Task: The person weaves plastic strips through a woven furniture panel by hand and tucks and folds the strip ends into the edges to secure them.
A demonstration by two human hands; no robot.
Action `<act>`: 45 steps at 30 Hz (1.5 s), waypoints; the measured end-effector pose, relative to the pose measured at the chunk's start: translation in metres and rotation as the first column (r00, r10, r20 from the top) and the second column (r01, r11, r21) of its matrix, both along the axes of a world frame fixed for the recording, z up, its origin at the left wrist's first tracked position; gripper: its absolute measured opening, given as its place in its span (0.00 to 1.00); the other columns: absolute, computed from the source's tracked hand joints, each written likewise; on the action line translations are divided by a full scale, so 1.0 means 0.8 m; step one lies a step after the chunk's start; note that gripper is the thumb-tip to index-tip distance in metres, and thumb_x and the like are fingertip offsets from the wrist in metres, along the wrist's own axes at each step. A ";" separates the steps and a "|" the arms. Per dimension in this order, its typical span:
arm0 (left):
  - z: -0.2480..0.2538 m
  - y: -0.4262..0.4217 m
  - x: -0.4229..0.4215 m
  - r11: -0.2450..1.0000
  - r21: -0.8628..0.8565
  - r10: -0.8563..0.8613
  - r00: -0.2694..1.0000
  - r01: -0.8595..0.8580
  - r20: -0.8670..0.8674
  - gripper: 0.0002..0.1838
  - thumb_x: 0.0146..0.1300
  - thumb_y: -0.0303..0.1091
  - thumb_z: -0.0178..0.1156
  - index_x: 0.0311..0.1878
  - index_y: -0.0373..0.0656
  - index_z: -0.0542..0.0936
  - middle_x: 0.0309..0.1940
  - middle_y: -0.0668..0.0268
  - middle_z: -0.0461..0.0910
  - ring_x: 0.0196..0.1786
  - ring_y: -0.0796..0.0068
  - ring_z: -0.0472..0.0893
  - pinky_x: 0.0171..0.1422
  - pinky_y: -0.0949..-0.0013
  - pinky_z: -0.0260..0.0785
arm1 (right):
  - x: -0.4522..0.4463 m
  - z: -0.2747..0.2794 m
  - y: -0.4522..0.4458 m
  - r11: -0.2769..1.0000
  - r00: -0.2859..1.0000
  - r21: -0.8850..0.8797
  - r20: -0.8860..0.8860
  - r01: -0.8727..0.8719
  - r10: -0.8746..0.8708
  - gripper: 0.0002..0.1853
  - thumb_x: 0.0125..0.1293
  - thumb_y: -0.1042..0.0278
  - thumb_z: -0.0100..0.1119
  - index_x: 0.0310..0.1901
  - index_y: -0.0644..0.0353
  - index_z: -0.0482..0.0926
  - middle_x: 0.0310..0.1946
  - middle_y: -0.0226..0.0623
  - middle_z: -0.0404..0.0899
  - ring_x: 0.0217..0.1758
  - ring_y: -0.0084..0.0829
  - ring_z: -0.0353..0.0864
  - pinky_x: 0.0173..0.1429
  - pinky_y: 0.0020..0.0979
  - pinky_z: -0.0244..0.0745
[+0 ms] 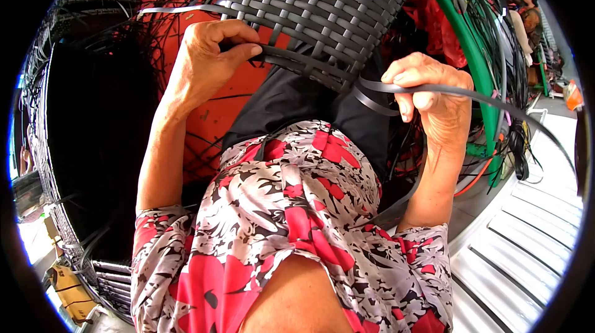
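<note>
A dark grey woven panel (310, 4) of flat plastic strips rests across my lap, loose strip ends sticking out at its left. At its lower left edge, my left hand (217, 51) pinches a strip that runs along the border, thumb and forefinger together. My right hand (431, 88) is closed on a long flat plastic strip (496, 102), just right of the panel's lower corner. From my fingers that strip trails off to the right in a curve. Near the corner a short strip loop (375, 102) hangs down.
Under the panel lies a red-orange surface (214, 125) strewn with thin black strips. A green plastic frame (449, 8) and bundles of dark strips (517, 141) stand on the right. White slats (520, 227) lie lower right; a large dark woven piece (93, 147) stands left.
</note>
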State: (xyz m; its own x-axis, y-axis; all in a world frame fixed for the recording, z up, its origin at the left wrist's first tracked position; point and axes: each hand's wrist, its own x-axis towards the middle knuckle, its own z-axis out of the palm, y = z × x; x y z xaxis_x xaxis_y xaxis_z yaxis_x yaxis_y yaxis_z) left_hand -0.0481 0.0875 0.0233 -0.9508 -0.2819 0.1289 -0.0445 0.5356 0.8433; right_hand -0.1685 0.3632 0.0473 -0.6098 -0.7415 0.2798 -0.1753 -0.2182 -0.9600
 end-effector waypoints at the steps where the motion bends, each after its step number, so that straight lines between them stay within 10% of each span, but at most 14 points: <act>1: 0.000 0.001 0.000 1.000 0.003 0.002 1.000 -0.002 -0.002 0.02 0.54 0.23 0.64 0.31 0.37 0.83 0.19 0.69 0.77 0.22 0.85 0.69 0.27 0.76 0.59 | 0.000 0.000 -0.007 0.999 1.000 -0.043 0.019 -0.013 0.014 0.23 0.53 0.52 0.71 0.35 0.69 0.82 0.34 0.53 0.80 0.19 0.25 0.73 0.21 0.21 0.68; 7: 0.000 -0.002 0.004 1.000 -0.017 0.010 1.000 -0.010 -0.013 0.03 0.53 0.24 0.65 0.31 0.36 0.83 0.20 0.68 0.78 0.22 0.84 0.69 0.27 0.76 0.59 | 0.003 0.011 -0.040 0.990 0.985 -0.061 0.110 -0.130 0.136 0.08 0.54 0.75 0.68 0.34 0.71 0.83 0.31 0.44 0.82 0.28 0.27 0.83 0.31 0.22 0.78; 32: -0.009 -0.010 0.002 1.000 0.001 0.031 0.995 -0.032 -0.094 0.04 0.54 0.26 0.68 0.29 0.37 0.83 0.16 0.73 0.74 0.21 0.89 0.66 0.24 0.79 0.55 | -0.016 0.010 -0.086 0.969 0.990 0.230 0.084 0.093 -0.115 0.09 0.63 0.69 0.63 0.41 0.66 0.82 0.32 0.37 0.84 0.29 0.24 0.84 0.31 0.20 0.79; 45: -0.014 -0.008 0.018 0.999 0.051 0.012 0.999 -0.015 0.052 0.05 0.54 0.25 0.67 0.26 0.36 0.80 0.14 0.76 0.68 0.20 0.88 0.62 0.25 0.77 0.52 | -0.034 0.056 -0.142 0.769 0.895 0.597 -0.179 -0.231 0.408 0.06 0.55 0.79 0.56 0.25 0.73 0.78 0.19 0.40 0.80 0.19 0.24 0.80 0.24 0.26 0.74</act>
